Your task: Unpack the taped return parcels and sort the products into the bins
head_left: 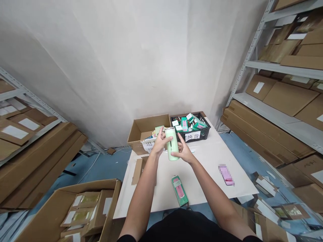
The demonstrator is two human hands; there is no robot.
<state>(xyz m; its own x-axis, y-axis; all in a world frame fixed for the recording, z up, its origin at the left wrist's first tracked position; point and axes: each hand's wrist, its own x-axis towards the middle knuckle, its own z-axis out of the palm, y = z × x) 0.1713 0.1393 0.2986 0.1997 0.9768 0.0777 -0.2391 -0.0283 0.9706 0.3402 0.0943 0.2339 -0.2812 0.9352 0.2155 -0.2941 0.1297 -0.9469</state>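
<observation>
A pale green tumbler [172, 145] with a silvery rim is held upright above the white table [202, 181]. My left hand [159, 144] grips its left side, the thumb lying across the front. From the right, my right hand [185, 152] closes on the lower part, its thumb pressed on the tumbler near the base. Below the hands, a green box [179, 191] with a pink panel lies near the table's front edge. An open brown carton piece [138, 170] rests by my left forearm, which partly hides it.
At the table's back stand a labelled cardboard box [136, 134] and a black crate [205, 132] full of green-and-white boxes. A flat pink item [226, 174], partly pixelated, lies right. A large carton [114, 198] of parcels stands left; shelves [282, 65] hold more boxes.
</observation>
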